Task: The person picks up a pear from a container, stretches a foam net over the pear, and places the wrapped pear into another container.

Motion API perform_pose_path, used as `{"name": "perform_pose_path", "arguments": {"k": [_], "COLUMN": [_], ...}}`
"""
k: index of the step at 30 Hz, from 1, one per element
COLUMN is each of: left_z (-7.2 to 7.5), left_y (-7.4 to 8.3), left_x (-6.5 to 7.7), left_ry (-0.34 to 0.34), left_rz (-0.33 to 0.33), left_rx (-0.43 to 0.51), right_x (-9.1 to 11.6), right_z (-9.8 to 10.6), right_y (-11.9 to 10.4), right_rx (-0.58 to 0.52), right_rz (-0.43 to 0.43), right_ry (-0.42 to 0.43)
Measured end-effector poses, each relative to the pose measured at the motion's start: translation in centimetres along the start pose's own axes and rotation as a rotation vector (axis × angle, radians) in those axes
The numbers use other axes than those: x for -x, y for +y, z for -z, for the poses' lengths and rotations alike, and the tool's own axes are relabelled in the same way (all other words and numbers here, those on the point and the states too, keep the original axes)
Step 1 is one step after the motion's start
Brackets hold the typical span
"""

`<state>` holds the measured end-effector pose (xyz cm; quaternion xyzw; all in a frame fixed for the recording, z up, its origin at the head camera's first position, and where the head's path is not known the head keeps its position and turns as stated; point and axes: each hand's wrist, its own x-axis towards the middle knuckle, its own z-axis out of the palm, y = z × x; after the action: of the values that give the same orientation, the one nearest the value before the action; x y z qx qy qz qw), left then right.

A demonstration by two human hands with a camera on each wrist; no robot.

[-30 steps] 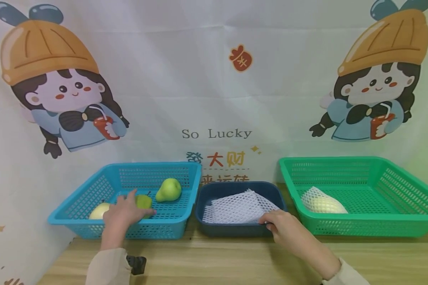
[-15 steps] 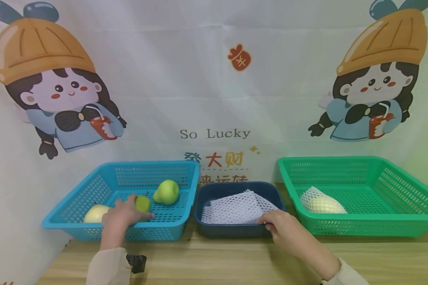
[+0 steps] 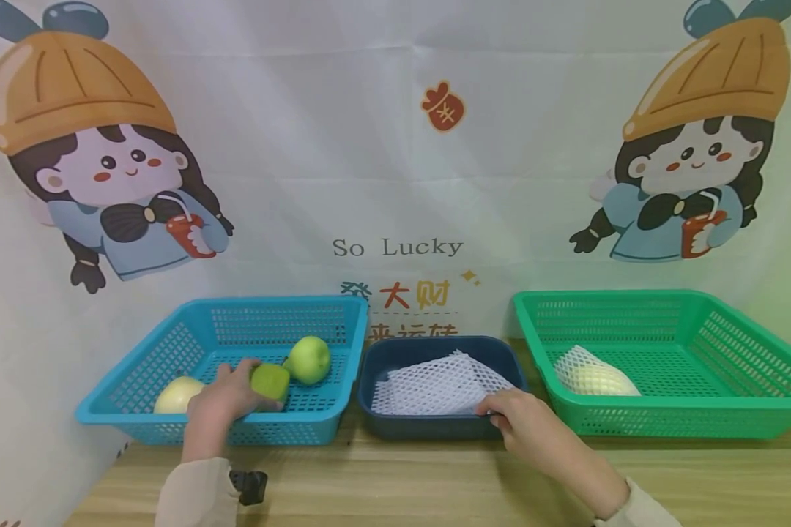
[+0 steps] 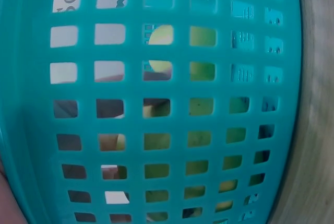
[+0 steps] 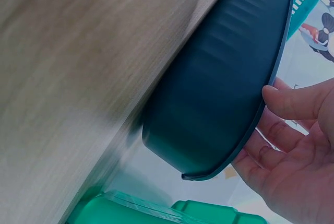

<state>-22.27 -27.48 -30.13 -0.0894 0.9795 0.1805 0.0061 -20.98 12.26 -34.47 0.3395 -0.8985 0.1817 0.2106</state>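
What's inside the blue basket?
A pale yellow fruit, a bright green fruit and a darker green fruit gripped by the left hand. The hand and front wall hide part of the floor; can't tell what's there.

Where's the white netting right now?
In the head view's lower middle, the white netting lies inside the navy tray, between the blue basket and green basket, by the right hand.

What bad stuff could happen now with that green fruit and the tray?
The green fruit might slip from the left hand and bump the pear close beside it. The right hand holds the navy tray at its rim, so a sudden tug could tip out the white foam nets.
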Motion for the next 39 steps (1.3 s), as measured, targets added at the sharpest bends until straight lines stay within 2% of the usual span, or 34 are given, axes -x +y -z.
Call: {"name": "perform_pose_path", "arguments": {"k": [6,15,23,29,34,39], "left_z": [0.1,-0.2,-0.4,-0.3,-0.3,-0.2], "left_y": [-0.2,-0.5,-0.8,-1.1,-1.3,-1.0], "left_x": [-0.1,-0.5,-0.6,-0.5,-0.4,-0.1], "left_ry": [-0.021,-0.038,-0.089,-0.134,-0.169,-0.165], "left_rz": [-0.033,-0.153,-0.19,-0.248,-0.263,-0.242], "left_rx": [-0.008,0.03,0.113,0.189,0.203,0.201], "right_x": [0.0,0.0,-0.1,-0.1,-0.1,0.0], "right_z": [0.0,0.1,0.0,-0.1,-0.1,0.0], "right_y": [0.0,0.0,0.0,0.0,0.0,0.0], "right_rx": [-0.001,-0.005,-0.008,0.0,0.003,-0.003], "right_rz": [0.004,-0.002,-0.006,0.006,0.014,0.007], "right_ry": [-0.001,-0.007,-0.014,-0.008,0.004,0.007]}}
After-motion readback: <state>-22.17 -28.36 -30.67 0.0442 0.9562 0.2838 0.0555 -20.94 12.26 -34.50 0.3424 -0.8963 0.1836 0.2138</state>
